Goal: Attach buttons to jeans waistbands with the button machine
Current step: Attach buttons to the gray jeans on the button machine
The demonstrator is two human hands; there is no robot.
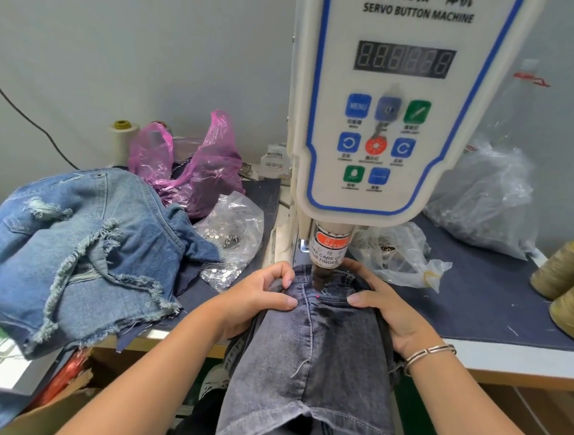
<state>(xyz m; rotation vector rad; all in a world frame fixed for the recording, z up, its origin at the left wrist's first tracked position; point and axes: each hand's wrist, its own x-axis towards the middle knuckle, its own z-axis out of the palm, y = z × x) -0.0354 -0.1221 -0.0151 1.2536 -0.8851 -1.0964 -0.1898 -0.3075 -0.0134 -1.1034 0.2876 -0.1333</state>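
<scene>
Evidently, from the head view, I was mid-cycle: the grey jeans (317, 340) hung over the front edge of the table (478, 301), waistband under the punch (322, 275) of the button machine (382, 122). My left hand (258, 297) pinched the waistband; my right hand (385, 304) gripped its other side, thumb pressing down. I saw no button on it yet, so this press seemed pending. Blue jeans (80, 252) lay piled at the left edge; whether they were finished, I couldn't tell.
</scene>
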